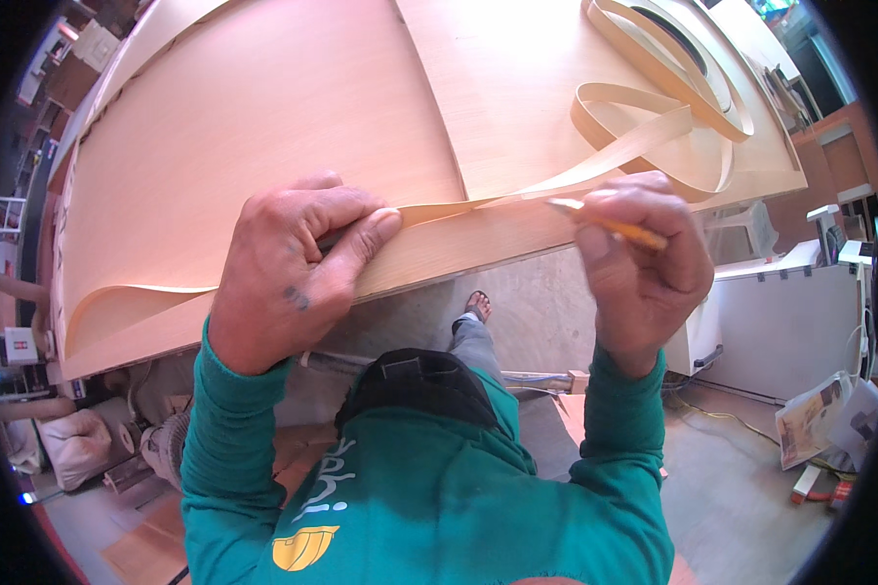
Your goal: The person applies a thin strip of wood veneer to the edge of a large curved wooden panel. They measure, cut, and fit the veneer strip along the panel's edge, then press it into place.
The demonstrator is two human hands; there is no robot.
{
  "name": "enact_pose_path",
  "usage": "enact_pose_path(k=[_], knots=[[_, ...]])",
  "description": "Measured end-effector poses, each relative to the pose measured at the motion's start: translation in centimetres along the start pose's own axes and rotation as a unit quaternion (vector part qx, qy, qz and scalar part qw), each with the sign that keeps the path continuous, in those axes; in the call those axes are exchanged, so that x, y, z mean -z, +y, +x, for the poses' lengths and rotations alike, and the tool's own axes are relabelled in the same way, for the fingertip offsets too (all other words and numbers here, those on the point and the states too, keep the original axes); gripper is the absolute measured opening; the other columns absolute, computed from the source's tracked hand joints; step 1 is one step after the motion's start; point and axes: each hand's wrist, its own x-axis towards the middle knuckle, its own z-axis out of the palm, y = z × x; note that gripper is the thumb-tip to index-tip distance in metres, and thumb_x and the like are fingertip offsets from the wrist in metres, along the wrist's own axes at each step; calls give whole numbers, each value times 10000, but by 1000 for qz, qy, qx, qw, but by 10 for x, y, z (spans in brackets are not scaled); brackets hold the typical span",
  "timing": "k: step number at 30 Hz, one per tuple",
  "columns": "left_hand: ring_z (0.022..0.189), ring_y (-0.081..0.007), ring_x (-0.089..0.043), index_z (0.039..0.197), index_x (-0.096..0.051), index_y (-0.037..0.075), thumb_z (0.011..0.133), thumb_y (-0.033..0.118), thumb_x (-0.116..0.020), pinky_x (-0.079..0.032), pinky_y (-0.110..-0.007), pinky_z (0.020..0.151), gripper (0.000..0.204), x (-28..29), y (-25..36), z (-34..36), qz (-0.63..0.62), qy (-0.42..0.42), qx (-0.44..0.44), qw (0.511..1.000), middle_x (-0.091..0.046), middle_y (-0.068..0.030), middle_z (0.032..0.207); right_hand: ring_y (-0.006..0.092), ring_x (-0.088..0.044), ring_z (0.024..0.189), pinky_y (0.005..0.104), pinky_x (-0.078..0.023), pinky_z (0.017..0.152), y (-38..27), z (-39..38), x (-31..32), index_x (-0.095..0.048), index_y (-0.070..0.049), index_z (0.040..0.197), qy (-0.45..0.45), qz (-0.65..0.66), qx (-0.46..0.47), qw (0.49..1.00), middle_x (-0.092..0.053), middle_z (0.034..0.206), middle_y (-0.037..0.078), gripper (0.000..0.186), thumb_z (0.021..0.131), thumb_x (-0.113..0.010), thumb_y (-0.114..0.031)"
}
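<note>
A pale wood board (263, 117) lies before me, with a thin light-wood edging strip (439, 212) along its near edge. My left hand (307, 253) is closed on this strip near the middle, thumb uppermost; a small dark thing under the fingers is too hidden to name. Left of it the strip bows in a long wave. My right hand (644, 263) grips a slim yellow-orange pencil-like tool (632, 232), its pale pointed tip just above the edge, right of my left hand. More strip (632, 97) lies in loose loops on the board at upper right.
Below the board's edge are my foot (476, 307) and a concrete floor (546, 322). A white cabinet (780, 331) with cables and papers (805, 419) stands at right. Hoses, sacks (73, 448) and machine parts crowd the lower left; shelving and clutter line the far left.
</note>
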Motion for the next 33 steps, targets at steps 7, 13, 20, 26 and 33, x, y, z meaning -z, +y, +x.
enact_pose_path(k=[7,13,20,26,33], knots=[[756,-180,-618,1043,-836,-59,1038,101,-766,-476,-355,692,175,0,4,0,-3,4,16,1000,-680,-117,809,187,-647,982,322,-514,904,7,-8,2,-723,17,1074,41,58,-29,997,-731,1049,132,190,887,-716,55],[672,-216,-610,1038,-842,-50,982,74,-806,-478,-387,637,140,-1,3,0,-20,18,11,1000,-668,-145,755,185,-617,1006,356,-504,916,10,-11,0,-682,3,1123,64,120,-36,990,-696,1043,127,248,881,-681,54],[678,-246,-634,1036,-852,-23,988,87,-803,-485,-401,640,129,0,8,-2,9,31,13,999,-679,-154,770,210,-687,981,387,-551,935,-15,-6,0,-651,-21,1198,49,89,-88,991,-762,1058,138,206,1000,-686,-63],[678,-273,-628,1033,-844,-14,996,95,-791,-481,-413,643,127,-5,11,2,-15,29,-24,999,-661,-164,776,214,-685,1010,389,-547,955,-85,-9,59,-651,-23,1243,135,-50,91,985,-758,1091,131,238,1026,-694,-112],[686,-297,-613,1026,-822,-27,1019,97,-768,-481,-423,669,136,-6,1,-8,-11,60,-38,997,-645,-175,778,217,-673,1063,387,-538,987,-170,-2,80,-642,-20,1284,106,-10,276,955,-736,1150,134,278,1039,-696,-140]])
